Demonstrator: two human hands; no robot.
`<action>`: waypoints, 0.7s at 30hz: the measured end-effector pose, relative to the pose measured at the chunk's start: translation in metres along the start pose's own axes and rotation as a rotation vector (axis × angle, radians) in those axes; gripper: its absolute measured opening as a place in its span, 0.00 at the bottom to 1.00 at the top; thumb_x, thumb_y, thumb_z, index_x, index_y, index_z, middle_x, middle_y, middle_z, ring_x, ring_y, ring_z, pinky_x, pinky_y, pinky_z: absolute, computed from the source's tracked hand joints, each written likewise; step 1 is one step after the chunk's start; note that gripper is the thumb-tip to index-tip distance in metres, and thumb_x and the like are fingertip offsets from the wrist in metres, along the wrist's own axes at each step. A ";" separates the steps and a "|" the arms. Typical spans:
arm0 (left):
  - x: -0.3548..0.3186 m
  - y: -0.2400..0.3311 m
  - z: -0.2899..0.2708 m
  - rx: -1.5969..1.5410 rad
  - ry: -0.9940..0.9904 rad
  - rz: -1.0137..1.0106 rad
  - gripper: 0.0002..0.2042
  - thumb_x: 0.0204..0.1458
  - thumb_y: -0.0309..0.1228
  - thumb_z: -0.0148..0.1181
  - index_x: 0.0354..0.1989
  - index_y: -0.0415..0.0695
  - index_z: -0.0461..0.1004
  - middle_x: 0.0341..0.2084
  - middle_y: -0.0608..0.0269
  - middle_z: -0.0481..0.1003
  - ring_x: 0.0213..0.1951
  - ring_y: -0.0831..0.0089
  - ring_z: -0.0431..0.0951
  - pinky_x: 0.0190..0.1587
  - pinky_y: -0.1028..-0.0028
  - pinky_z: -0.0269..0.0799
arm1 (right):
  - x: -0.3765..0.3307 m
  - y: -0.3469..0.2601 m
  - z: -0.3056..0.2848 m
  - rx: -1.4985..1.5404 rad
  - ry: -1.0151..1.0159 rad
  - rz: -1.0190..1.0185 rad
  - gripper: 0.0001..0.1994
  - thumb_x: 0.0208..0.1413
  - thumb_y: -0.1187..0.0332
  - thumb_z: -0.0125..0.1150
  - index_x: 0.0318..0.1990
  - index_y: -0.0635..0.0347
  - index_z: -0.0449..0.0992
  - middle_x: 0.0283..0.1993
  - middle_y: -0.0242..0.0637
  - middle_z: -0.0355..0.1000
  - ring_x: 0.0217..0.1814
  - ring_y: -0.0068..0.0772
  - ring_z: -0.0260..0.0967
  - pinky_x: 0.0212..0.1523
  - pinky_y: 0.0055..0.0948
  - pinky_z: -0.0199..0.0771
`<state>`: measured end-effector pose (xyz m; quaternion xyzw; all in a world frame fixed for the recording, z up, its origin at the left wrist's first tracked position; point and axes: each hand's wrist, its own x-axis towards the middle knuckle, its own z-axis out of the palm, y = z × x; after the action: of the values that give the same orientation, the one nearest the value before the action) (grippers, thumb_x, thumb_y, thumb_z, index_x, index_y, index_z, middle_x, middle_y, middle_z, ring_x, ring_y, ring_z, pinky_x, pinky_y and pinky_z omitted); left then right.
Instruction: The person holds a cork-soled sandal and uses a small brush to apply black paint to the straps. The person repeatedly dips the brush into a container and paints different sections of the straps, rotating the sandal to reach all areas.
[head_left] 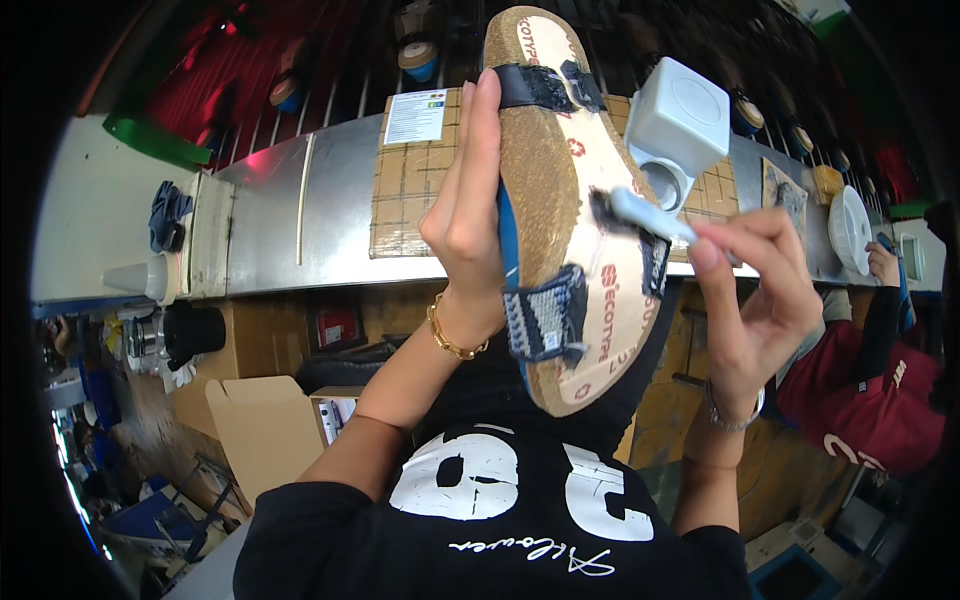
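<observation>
My left hand [468,200] grips a cork sandal sole [540,200] along its left edge, thumb hidden. Its underside faces up, with a pale lining in the middle. A dark strap [535,88] near the far end and a woven blue-grey strap [548,315] near the close end are folded onto it. Blue material shows beneath the cork. Between thumb and fingers, my right hand [755,290] pinches a brush [648,212] with a pale handle. Its dark bristles touch the middle of the lining, slightly blurred.
A white dispenser-like container [680,110] stands on cardboard [410,200] on the metal worktop [335,220]. Behind runs a roller rack with several cork-and-blue pieces [418,60]. A person in a maroon shirt [870,390] works at right, near a white bowl [848,230]. An opened carton [265,430] sits lower left.
</observation>
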<state>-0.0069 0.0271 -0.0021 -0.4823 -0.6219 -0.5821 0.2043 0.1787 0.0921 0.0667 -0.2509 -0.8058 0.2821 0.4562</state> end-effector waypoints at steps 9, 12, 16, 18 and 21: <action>-0.004 -0.011 0.001 0.129 0.008 0.024 0.34 0.46 0.28 0.72 0.64 0.32 0.69 0.51 0.46 0.78 0.37 0.70 0.78 0.37 0.75 0.76 | -0.024 -0.026 -0.003 0.042 -0.021 0.084 0.12 0.42 0.80 0.73 0.37 0.62 0.87 0.32 0.34 0.71 0.33 0.24 0.67 0.34 0.20 0.64; 0.000 -0.013 0.006 0.111 0.067 0.079 0.33 0.48 0.27 0.71 0.64 0.35 0.70 0.47 0.52 0.82 0.30 0.80 0.82 0.31 0.80 0.76 | -0.022 -0.028 0.001 -0.105 0.017 -0.013 0.14 0.40 0.81 0.74 0.38 0.58 0.88 0.34 0.35 0.72 0.33 0.25 0.68 0.33 0.20 0.65; 0.001 -0.008 0.005 0.075 0.069 0.099 0.33 0.46 0.26 0.71 0.64 0.33 0.69 0.47 0.50 0.81 0.38 0.72 0.83 0.37 0.77 0.79 | -0.016 -0.026 0.001 -0.175 0.077 -0.111 0.15 0.38 0.80 0.76 0.37 0.56 0.88 0.35 0.35 0.72 0.33 0.24 0.68 0.33 0.21 0.64; 0.000 -0.003 0.000 0.057 0.006 0.051 0.35 0.44 0.27 0.73 0.63 0.29 0.69 0.54 0.42 0.76 0.49 0.56 0.80 0.43 0.68 0.80 | -0.014 -0.023 -0.001 -0.146 0.085 -0.146 0.15 0.36 0.79 0.77 0.37 0.55 0.88 0.36 0.35 0.72 0.33 0.24 0.67 0.32 0.20 0.64; 0.002 -0.002 -0.003 0.045 -0.026 0.055 0.36 0.42 0.27 0.74 0.62 0.28 0.68 0.58 0.38 0.73 0.55 0.46 0.78 0.47 0.62 0.81 | -0.011 -0.021 -0.003 -0.086 0.048 -0.180 0.16 0.33 0.77 0.78 0.35 0.53 0.88 0.36 0.35 0.72 0.32 0.24 0.67 0.32 0.20 0.63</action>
<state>-0.0105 0.0256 -0.0011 -0.5020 -0.6241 -0.5558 0.2228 0.1836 0.0706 0.0753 -0.2035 -0.8252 0.1989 0.4879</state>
